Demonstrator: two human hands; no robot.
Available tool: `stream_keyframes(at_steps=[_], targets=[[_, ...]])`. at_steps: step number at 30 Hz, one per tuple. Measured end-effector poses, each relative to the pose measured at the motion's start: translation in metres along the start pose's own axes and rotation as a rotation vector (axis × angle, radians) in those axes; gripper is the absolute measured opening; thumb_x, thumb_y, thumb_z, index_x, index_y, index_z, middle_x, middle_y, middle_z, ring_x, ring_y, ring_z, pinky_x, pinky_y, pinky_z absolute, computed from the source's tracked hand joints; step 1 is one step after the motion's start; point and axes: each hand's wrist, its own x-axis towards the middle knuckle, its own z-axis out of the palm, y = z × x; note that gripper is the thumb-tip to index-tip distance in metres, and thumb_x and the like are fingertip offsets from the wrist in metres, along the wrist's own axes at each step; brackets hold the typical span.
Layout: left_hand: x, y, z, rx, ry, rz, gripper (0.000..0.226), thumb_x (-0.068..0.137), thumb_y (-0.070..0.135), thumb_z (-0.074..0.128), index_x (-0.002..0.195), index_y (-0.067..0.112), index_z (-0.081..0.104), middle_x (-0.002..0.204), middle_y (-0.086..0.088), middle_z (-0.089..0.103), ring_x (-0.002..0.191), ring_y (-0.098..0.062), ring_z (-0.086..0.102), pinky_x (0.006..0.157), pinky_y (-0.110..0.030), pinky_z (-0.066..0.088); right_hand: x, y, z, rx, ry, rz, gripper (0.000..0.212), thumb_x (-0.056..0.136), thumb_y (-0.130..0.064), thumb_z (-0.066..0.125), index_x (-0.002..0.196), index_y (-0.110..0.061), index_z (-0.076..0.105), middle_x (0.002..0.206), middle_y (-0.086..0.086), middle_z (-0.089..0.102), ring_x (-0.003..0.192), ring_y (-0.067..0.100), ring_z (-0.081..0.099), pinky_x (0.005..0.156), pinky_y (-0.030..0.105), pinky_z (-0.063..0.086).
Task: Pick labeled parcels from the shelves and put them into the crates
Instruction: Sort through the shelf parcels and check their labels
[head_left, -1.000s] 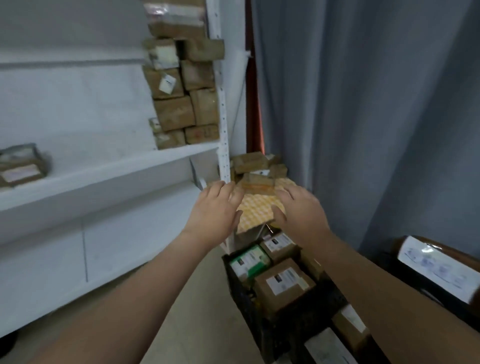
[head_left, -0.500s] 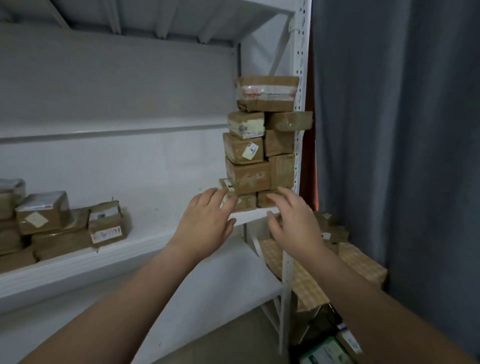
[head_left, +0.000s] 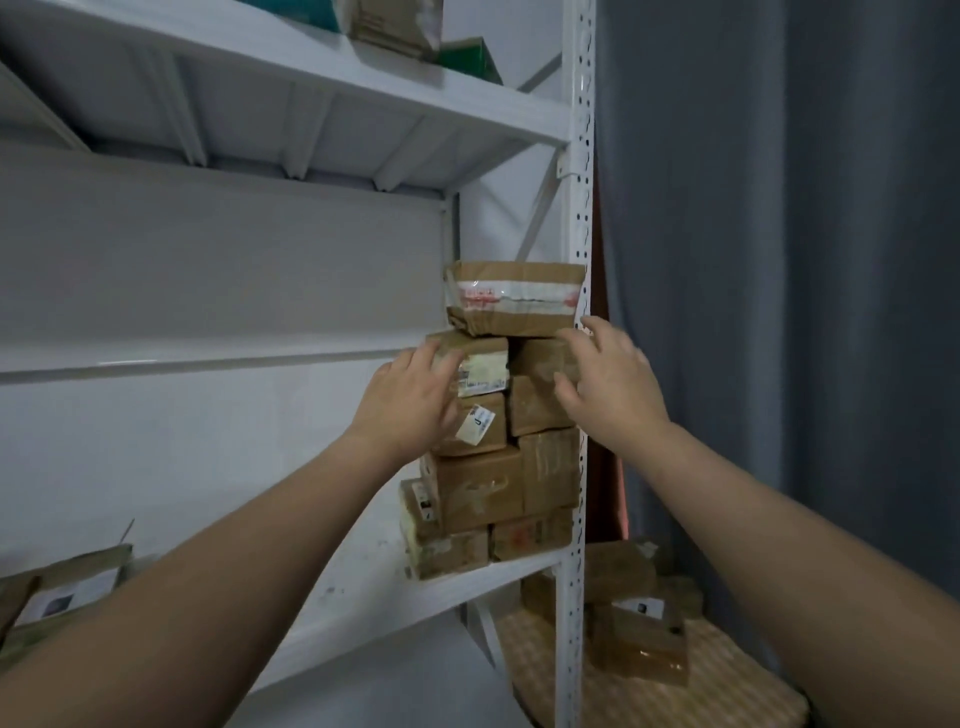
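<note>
A stack of brown cardboard parcels (head_left: 498, 431) is sitting at the right end of a white metal shelf board (head_left: 447, 592), pressed against the perforated white upright post (head_left: 576, 364) at the board's front right corner. At the top of the stack, a wide brown taped parcel with a white and red band (head_left: 514, 299) is lying across two smaller boxes.

The left hand (head_left: 410, 400) is reaching in from the left, fingers spread and loosely open, and its fingertips are resting on the left face of a small brown box with a white printed label (head_left: 480, 364) just under the top parcel. It is not gripping anything. Directly beneath that box, a brown box with a tilted white sticker (head_left: 478, 423) is partly covered by the same hand.

The right hand (head_left: 610, 384) is coming in from the right, also open with fingers splayed, its fingertips touching the lower right corner of the top parcel and the plain brown box (head_left: 540, 400) below it. It is not closing on anything either.

At the left end of the same board, a brown parcel with a white paper label (head_left: 72, 587) is lying flat. To the right of the post, lower down, more brown taped parcels (head_left: 639, 618) are resting on a yellow checked surface (head_left: 727, 691), with a grey curtain (head_left: 805, 260) hanging behind.
</note>
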Motion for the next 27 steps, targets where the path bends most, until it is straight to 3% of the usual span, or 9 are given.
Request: stream_keyframes(at_steps=[6,9,12,16,20,24,27], targets=[[0.102,-0.001,0.009,-0.145,0.053,-0.147,0.062,0.095,0.032,0.051,0.147,0.019,0.022,0.146,-0.017,0.032,0.129,-0.035,0.037,0.102,-0.044,0.036,0.084,0.036,0.013,0.072,-0.038,0.04,0.065,0.093,-0.032,0.052,0.149,-0.028,0.018,0.156,0.011,0.012,0.137,0.033,0.025,0.097,0.044,0.042],[0.138,-0.002,0.016,-0.167,0.037,-0.193,0.068,0.095,0.039,0.05,0.15,0.023,0.014,0.147,-0.022,0.027,0.129,-0.039,0.037,0.102,-0.047,0.037,0.118,0.05,0.02,0.182,-0.089,0.114,0.068,0.094,-0.038,0.052,0.15,-0.032,0.013,0.159,0.007,0.0,0.14,0.035,0.019,0.103,0.046,0.037],[0.162,-0.006,0.029,-0.216,-0.049,-0.261,0.076,0.093,0.044,0.053,0.151,0.034,0.004,0.154,-0.022,0.013,0.131,-0.042,0.037,0.099,-0.049,0.041,0.14,0.062,0.034,0.265,-0.148,0.156,0.073,0.093,-0.044,0.055,0.151,-0.035,0.01,0.159,0.007,-0.004,0.138,0.037,0.027,0.106,0.047,0.037],[0.169,-0.013,0.045,-0.3,-0.05,-0.263,0.071,0.091,0.036,0.059,0.149,0.031,0.017,0.148,-0.02,0.025,0.124,-0.038,0.045,0.096,-0.045,0.044,0.154,0.069,0.054,0.444,-0.203,0.185,0.077,0.09,-0.042,0.06,0.151,-0.034,0.013,0.155,0.009,0.012,0.129,0.031,0.043,0.107,0.044,0.038],[0.159,-0.011,0.059,-0.422,0.073,-0.233,0.049,0.092,0.027,0.059,0.136,0.024,0.038,0.139,-0.014,0.033,0.116,-0.032,0.05,0.095,-0.041,0.045,0.154,0.064,0.067,0.572,-0.139,0.187,0.071,0.088,-0.033,0.066,0.147,-0.028,0.026,0.145,0.007,0.022,0.124,0.027,0.043,0.109,0.04,0.037],[0.15,-0.013,0.066,-0.528,0.196,-0.248,0.055,0.089,0.025,0.063,0.137,0.022,0.036,0.14,-0.013,0.029,0.119,-0.031,0.049,0.097,-0.039,0.045,0.154,0.057,0.073,0.62,-0.05,0.186,0.066,0.085,-0.033,0.069,0.141,-0.028,0.034,0.138,0.005,0.025,0.116,0.022,0.045,0.104,0.034,0.04],[0.143,-0.017,0.063,-0.602,0.255,-0.249,0.072,0.088,0.027,0.065,0.146,0.027,0.024,0.145,-0.011,0.023,0.121,-0.028,0.048,0.099,-0.036,0.046,0.155,0.049,0.072,0.647,0.005,0.169,0.061,0.085,-0.034,0.07,0.136,-0.028,0.037,0.137,0.004,0.026,0.113,0.018,0.042,0.096,0.027,0.041]])
